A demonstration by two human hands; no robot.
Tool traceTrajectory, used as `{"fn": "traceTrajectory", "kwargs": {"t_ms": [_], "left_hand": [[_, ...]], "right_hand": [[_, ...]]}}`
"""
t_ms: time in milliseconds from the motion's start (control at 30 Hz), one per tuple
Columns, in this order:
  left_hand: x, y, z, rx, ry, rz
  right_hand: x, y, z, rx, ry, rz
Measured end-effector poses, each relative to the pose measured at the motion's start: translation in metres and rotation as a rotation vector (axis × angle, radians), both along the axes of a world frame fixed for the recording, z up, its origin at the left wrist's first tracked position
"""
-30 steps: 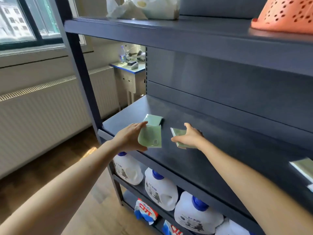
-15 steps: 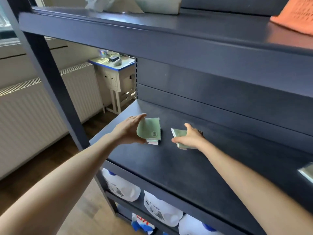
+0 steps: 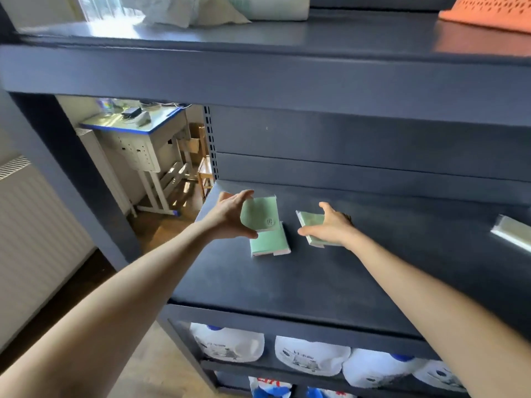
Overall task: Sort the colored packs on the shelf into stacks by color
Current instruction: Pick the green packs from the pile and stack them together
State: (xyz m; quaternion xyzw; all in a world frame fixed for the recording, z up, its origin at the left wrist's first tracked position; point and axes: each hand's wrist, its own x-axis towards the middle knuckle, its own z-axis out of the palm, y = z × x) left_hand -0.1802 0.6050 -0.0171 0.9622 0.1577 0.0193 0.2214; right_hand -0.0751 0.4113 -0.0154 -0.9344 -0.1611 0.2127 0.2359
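Observation:
On the dark blue shelf (image 3: 301, 285) my left hand (image 3: 230, 216) grips a light green pack (image 3: 260, 214) by its left edge, holding it just above and partly over another green pack (image 3: 268, 242) that lies flat on the board. To the right, my right hand (image 3: 330, 228) rests on top of a paler green pack (image 3: 310, 225) and clasps it against the shelf. One more pale pack (image 3: 514, 234) lies at the far right edge of the view, partly cut off.
The upper shelf (image 3: 258, 76) hangs low over the working board, bearing white bags (image 3: 218, 10) and an orange basket (image 3: 488, 12). White detergent jugs (image 3: 310, 354) fill the shelf below. A small desk (image 3: 135, 124) and a radiator (image 3: 34, 225) stand at left.
My left hand has carried its green pack back over the one lying on the shelf. My right hand stays on its pack. The view has shifted closer and to the right.

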Motion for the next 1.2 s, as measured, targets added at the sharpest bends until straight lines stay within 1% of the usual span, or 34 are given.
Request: {"fn": "traceTrajectory", "kwargs": {"t_ms": [133,233,333,433,500,567,667,800,867,967,1000,1033,1100,1167,1200], "left_hand": [[0.008,0.002,-0.007,0.001,0.036,-0.136],[0.016,0.0,-0.012,-0.023,0.039,-0.177],[0.024,-0.002,-0.014,-0.063,0.066,-0.153],[0.029,-0.008,-0.013,-0.074,0.096,-0.037],[0.03,-0.015,-0.013,-0.026,0.13,0.061],[0.028,-0.021,-0.014,0.063,0.186,0.114],[0.026,-0.03,-0.018,0.168,0.255,0.143],[0.026,-0.04,-0.02,0.234,0.308,0.151],[0.027,-0.045,-0.02,0.278,0.313,0.144],[0.03,-0.051,-0.017,0.304,0.268,0.158],[0.031,-0.05,-0.016,0.356,0.254,0.128],[0.032,-0.047,-0.014,0.434,0.236,0.055],[0.034,-0.036,-0.011,0.599,0.221,-0.203],[0.035,-0.023,-0.004,0.723,0.276,-0.467],[0.036,-0.019,-0.001,0.764,0.32,-0.542]], "right_hand": [[-0.011,-0.002,-0.005,-0.009,0.01,-0.085],[-0.016,-0.006,-0.006,-0.018,0.024,-0.139],[-0.017,-0.011,-0.007,-0.026,0.028,-0.171],[-0.013,-0.014,-0.004,-0.032,0.017,-0.184],[-0.01,-0.016,-0.002,-0.033,0.017,-0.182],[-0.008,-0.015,-0.001,-0.038,0.021,-0.17],[-0.007,-0.012,-0.001,-0.043,0.027,-0.136],[-0.004,-0.011,-0.001,-0.032,0.033,-0.081],[-0.002,-0.013,0.0,-0.028,0.034,-0.064],[0.002,-0.016,0.001,-0.035,0.034,-0.053],[0.004,-0.018,0.0,-0.041,0.03,-0.053],[0.005,-0.02,0.0,-0.046,0.026,-0.053],[0.008,-0.025,-0.001,-0.048,0.023,-0.055],[0.01,-0.03,-0.001,-0.047,0.027,-0.056],[0.011,-0.033,-0.002,-0.047,0.029,-0.057]]}}
